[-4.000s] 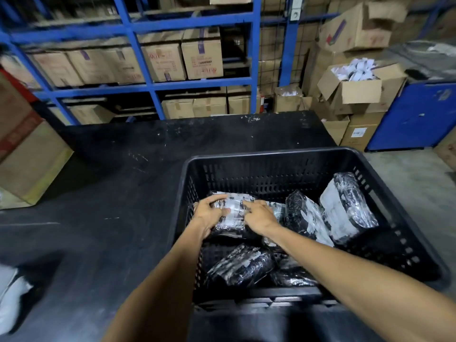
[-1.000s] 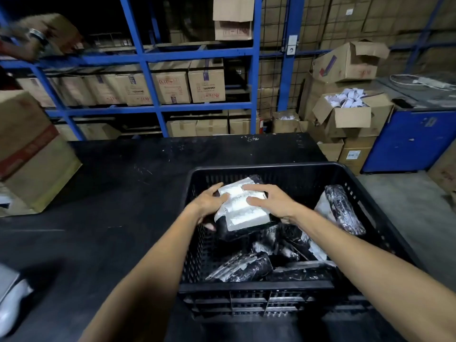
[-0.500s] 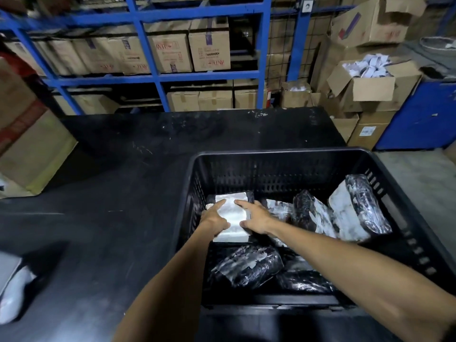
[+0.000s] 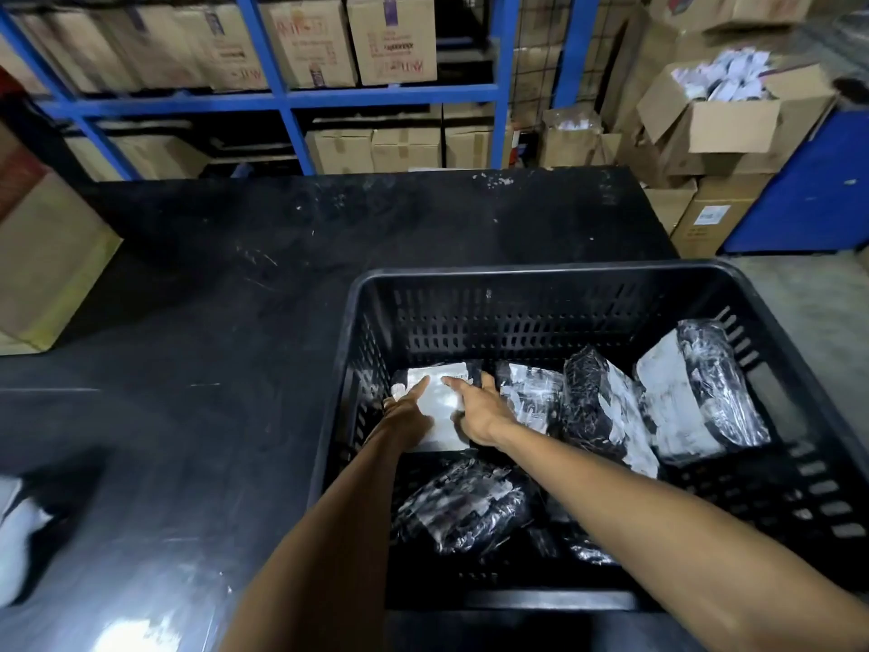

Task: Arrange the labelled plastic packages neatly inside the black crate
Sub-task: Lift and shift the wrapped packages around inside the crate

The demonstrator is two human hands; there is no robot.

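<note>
**A Package Is Going Down Into The Crate's Far Left Corner**

The big black table (image 4: pixel 235 322) is holding everything up, and the black crate (image 4: pixel 541 275) is sitting on its near right part. Past the table, away from the crate, blue shelves (image 4: pixel 282 94) are standing full of brown boxes (image 4: pixel 390 37).

Inside the crate, the packages are lining up along the far wall. Two big ones are leaning at the crate's right side: the rightmost package (image 4: pixel 700 392) and, just beside it, the next package (image 4: pixel 602 407). A smaller middle package (image 4: pixel 529 392) is touching that one. Near the crate's front wall, a loose package (image 4: pixel 463 503) is lying flat and crooked, with another dark one partly hidden beside it.

A second ago the person was holding the white-labelled package (image 4: pixel 439 402) up in the air above the crate. Now it is lying down low in the crate's far left corner, label side up, next to the middle package. So the row along the far wall is growing by one.

Both hands are resting flat on it with fingers spread. The left hand (image 4: pixel 409 411) is pressing its left edge, by the crate's left wall. The right hand (image 4: pixel 475 411) is pressing its right edge. They are not pinching anything.

I think the loose ones by the front wall are still waiting to be tidied.
</note>
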